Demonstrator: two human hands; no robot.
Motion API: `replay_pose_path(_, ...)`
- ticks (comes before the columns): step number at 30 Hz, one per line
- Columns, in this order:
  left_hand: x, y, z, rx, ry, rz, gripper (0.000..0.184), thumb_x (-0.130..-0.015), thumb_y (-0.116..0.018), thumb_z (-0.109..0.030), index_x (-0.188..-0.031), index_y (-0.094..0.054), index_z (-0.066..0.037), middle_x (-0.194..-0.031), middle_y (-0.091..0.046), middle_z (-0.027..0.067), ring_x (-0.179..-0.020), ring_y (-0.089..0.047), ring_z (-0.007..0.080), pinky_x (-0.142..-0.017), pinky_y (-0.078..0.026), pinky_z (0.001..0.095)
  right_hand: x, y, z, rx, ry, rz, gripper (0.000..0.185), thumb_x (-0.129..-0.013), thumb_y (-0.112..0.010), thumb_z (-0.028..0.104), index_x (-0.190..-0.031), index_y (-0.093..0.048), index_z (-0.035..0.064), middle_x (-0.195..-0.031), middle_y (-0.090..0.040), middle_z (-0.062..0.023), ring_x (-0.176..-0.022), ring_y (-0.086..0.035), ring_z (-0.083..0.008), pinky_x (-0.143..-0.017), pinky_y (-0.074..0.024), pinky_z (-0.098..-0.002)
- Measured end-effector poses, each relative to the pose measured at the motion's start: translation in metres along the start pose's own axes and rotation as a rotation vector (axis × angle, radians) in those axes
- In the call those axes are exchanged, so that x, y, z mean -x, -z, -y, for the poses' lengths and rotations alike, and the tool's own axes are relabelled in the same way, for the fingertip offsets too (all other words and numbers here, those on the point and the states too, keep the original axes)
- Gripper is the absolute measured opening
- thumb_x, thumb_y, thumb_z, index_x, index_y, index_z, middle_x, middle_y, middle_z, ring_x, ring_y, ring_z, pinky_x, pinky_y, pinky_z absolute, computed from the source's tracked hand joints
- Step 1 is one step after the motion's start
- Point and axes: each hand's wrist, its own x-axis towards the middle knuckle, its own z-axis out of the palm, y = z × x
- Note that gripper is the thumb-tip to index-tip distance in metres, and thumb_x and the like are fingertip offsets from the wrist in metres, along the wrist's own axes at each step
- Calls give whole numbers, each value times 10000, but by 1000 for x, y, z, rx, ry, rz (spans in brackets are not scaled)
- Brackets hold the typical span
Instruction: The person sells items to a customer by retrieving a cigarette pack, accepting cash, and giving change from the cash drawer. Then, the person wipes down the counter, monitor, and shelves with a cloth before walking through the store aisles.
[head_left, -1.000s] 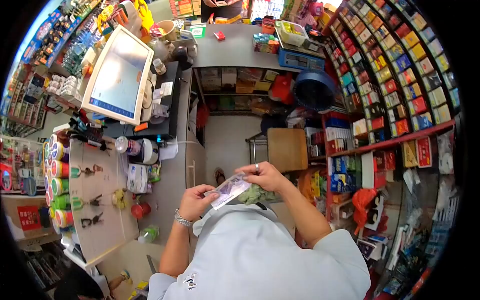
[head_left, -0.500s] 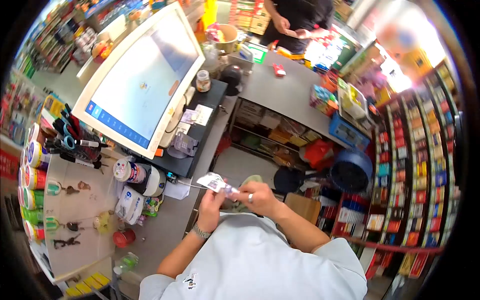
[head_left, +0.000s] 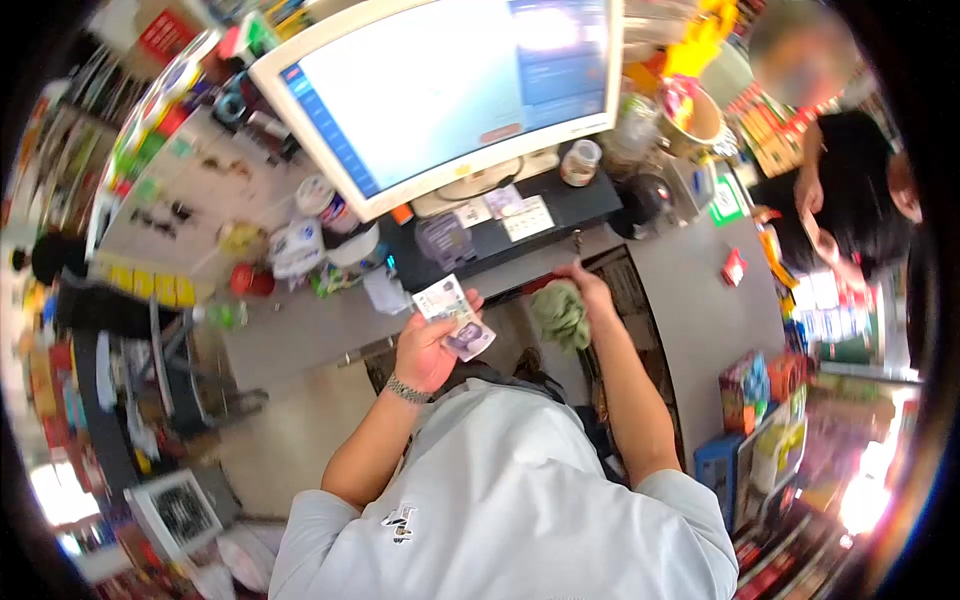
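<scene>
My left hand point(head_left: 425, 352) is closed on a pale purple banknote point(head_left: 468, 338) with a printed portrait, held above the counter's front edge. Whether a second note lies behind it I cannot tell. A metal watch band point(head_left: 408, 389) circles that wrist. To the right, my right hand point(head_left: 594, 298) is beside the front edge of the counter, its fingers closed at a bunched green cloth point(head_left: 560, 315). Part of the grip is hidden by the cloth. A large monitor point(head_left: 450, 85) stands behind both hands on a dark stand.
Across the side counter point(head_left: 690, 300) a person in black point(head_left: 850, 190) holds something small. A small red packet point(head_left: 735, 267) lies on that counter. Jars, a pen holder and a white packet point(head_left: 297, 248) crowd the left side. A blue crate point(head_left: 716, 470) is at lower right.
The view has turned right and toward the monitor. My hands have moved apart: the left keeps the banknote, while the right has left it and is now at the green cloth.
</scene>
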Motion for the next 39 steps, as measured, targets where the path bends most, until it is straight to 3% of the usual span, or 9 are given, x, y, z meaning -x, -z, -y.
replay_pose_path(7, 28, -16, 30, 8, -224, -136, 444, -873, -498, 72, -1314, -466, 33, -1306, -566, 211, -1239, -542, 344, -1068, -439, 478, -60, 15, 27, -431, -64, 161, 437, -977, -538, 454, -1073, -632, 39, -1017, -669, -124, -889, -656, -295, -795, -542, -441)
replay_pose_path(18, 37, -17, 61, -23, -239, -208, 338, -946, -492, -7, -1281, -524, 17, -1283, -594, 194, -1220, -565, 324, -1036, -463, 453, -14, 61, -3, -273, -130, 157, 272, -985, -558, 308, -1019, -625, 46, -940, -679, -72, -842, -661, -229, -782, -533, -371)
replay_pose_path(21, 29, -27, 63, -61, -193, -159, 362, -934, -518, -15, -1294, -500, 19, -1262, -595, 206, -1178, -585, 338, -993, -495, 458, 38, 77, 10, 177, -150, 35, 328, -982, -580, 310, -1067, -658, 3, -902, -675, -63, -827, -643, -167, -770, -528, -326)
replay_pose_path(25, 17, -35, 66, -107, -131, -108, 344, -948, -518, -36, -1287, -501, 21, -1231, -611, 195, -1151, -600, 332, -970, -505, 451, 106, 135, 46, 372, 118, -72, 282, -968, -601, 254, -1055, -680, -3, -901, -674, -49, -813, -627, -139, -764, -520, -303)
replay_pose_path(27, 12, -35, 72, -136, -102, -71, 333, -960, -517, -61, -1282, -502, 23, -1201, -624, 182, -1128, -612, 328, -954, -510, 446, 120, 177, 63, 640, 322, -315, 288, -946, -617, 236, -1054, -674, -25, -945, -696, -110, -859, -653, -194, -791, -520, -323)
replay_pose_path(31, 3, -48, 80, -163, -63, -11, 293, -973, -501, -63, -1253, -520, 20, -1162, -645, 163, -1096, -627, 288, -937, -518, 423, 148, 178, 89, 1175, 357, -621, 320, -923, -628, 227, -1078, -659, -51, -986, -697, -200, -933, -670, -296, -828, -517, -367)
replay_pose_path(33, 2, -55, 87, -173, -50, 2, 277, -984, -490, -73, -1241, -532, 18, -1150, -652, 149, -1073, -634, 255, -923, -523, 394, 147, 169, 80, 1650, 486, -516, 348, -907, -631, 226, -1107, -649, -58, -1024, -677, -261, -969, -662, -375, -849, -513, -405)
replay_pose_path(36, 2, -62, 95, -296, -3, 44, 281, -1005, -474, -119, -1245, -547, 7, -1202, -641, 137, -1082, -628, 214, -927, -511, 356, 158, 61, 78, 1106, 428, -285, 323, -903, -663, 203, -1146, -656, -9, -996, -705, -205, -927, -693, -285, -796, -532, -373)
replay_pose_path(39, 8, -75, 99, -390, -82, 52, 276, -1008, -477, -125, -1239, -554, 7, -1265, -613, 142, -1100, -619, 209, -947, -501, 352, 132, 13, 14, 642, 564, 274, 327, -904, -675, 133, -1196, -624, -6, -955, -710, -113, -829, -639, -126, -716, -525, -287)
